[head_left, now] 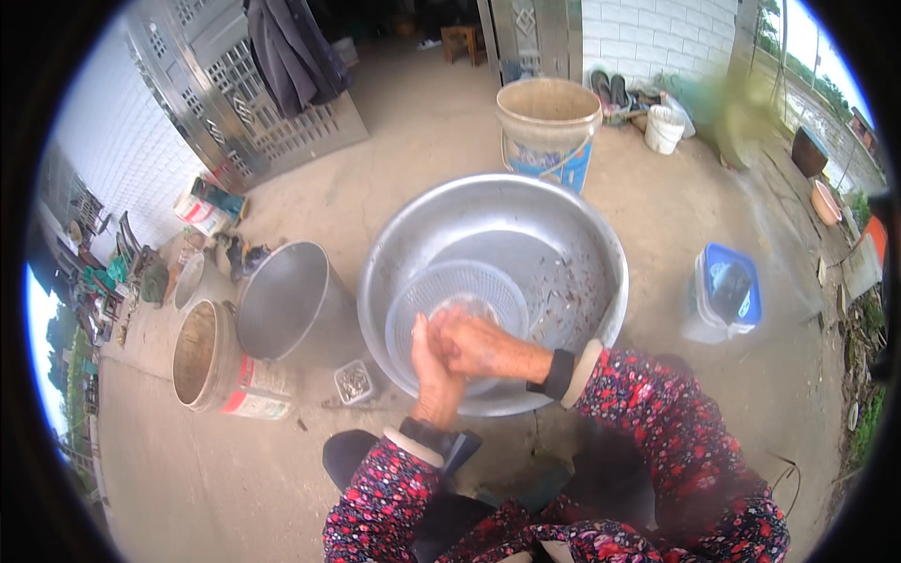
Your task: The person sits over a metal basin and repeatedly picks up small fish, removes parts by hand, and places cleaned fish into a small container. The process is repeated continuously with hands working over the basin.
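Note:
My left hand (431, 355) and my right hand (479, 343) meet over a pale plastic colander (508, 287). The right hand lies across the left palm, its fingers curled and slightly blurred. Whether anything is between them is hidden. The colander sits inside a wide metal basin (493, 190), towards its near left side. Small dark bits (574, 288) are scattered over the right part of the basin floor. Beside the basin's lower left rim stands a small clear plastic tub (354, 382) with small silvery pieces in it, perhaps tiny fish.
Behind the basin stands a large plastic bucket (549, 134) with a handle. A grey bucket (285, 302) and a dirty white bucket (204, 359) tilt at the left. A blue-lidded container (725, 292) is at the right. Further back, a metal door (281, 134) has a dark jacket (292, 56) over it.

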The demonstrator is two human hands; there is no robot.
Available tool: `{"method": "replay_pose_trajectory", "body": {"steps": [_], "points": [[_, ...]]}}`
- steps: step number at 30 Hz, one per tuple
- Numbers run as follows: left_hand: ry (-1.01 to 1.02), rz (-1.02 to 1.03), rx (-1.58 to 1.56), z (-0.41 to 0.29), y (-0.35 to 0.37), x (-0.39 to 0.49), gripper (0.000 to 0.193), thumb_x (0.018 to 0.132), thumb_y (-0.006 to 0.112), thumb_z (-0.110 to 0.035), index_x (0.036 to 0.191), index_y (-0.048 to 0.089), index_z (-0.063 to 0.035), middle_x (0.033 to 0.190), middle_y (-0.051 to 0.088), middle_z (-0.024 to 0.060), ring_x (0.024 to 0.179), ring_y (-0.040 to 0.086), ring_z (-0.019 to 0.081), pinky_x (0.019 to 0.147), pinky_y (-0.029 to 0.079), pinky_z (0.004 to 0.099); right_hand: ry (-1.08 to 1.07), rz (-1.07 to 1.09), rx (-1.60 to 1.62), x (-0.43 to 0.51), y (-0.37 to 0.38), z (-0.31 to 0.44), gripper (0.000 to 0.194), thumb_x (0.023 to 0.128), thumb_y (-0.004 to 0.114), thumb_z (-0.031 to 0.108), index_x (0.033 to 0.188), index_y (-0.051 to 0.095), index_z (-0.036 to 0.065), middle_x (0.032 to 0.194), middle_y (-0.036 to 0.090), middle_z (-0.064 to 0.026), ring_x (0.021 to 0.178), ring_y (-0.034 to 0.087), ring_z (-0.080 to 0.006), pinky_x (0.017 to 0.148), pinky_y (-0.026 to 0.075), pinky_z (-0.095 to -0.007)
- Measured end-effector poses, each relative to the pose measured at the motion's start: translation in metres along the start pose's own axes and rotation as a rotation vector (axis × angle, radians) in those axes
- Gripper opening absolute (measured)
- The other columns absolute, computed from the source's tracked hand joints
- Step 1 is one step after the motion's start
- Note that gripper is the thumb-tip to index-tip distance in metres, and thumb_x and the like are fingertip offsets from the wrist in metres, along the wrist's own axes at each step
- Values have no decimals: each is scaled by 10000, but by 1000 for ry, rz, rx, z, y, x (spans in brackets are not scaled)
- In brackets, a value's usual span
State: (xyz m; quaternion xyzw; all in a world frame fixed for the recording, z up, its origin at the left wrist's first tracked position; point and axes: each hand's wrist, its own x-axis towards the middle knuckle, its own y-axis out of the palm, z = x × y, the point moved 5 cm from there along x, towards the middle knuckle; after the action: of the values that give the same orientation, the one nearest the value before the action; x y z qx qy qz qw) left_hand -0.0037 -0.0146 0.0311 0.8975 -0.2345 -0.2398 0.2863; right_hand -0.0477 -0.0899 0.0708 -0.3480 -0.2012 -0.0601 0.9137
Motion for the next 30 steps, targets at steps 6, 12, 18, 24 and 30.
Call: {"method": "replay_pose_trajectory", "body": {"steps": [6,12,18,24,30], "points": [[11,20,-37,11,-3,-1,602,894,408,-461,1231,383,36,1226,493,151,1097,474,254,938,366,374,117,117,37,0,7,-9,148,622,630,147,705,579,36,691,603,-155,700,601,-323,615,471,-398],[30,-53,-69,-20,-15,2,571,861,480,-469,1176,408,2,1222,499,156,1139,461,263,927,381,440,133,-22,55,17,-67,-27,158,631,650,154,743,639,44,665,641,-94,624,631,-191,592,495,-308],[161,-77,-118,-47,-69,33,481,883,446,-335,1182,393,38,1227,467,196,1185,400,300,979,327,456,690,-62,-486,-36,-115,-169,189,744,599,82,912,645,8,788,645,-127,722,643,-225,703,530,-323],[113,-256,-155,-39,-101,44,322,894,460,-251,1060,463,24,1151,532,205,1080,500,301,952,397,469,565,16,-737,-24,-59,-210,160,753,565,133,816,663,24,747,662,-132,793,648,-243,777,505,-349],[132,-351,-72,-30,-143,41,330,838,541,-192,1061,478,43,1041,545,167,997,505,273,852,446,394,728,542,-278,11,66,-218,207,755,533,184,811,670,40,699,646,-164,730,653,-295,723,511,-378]]}}
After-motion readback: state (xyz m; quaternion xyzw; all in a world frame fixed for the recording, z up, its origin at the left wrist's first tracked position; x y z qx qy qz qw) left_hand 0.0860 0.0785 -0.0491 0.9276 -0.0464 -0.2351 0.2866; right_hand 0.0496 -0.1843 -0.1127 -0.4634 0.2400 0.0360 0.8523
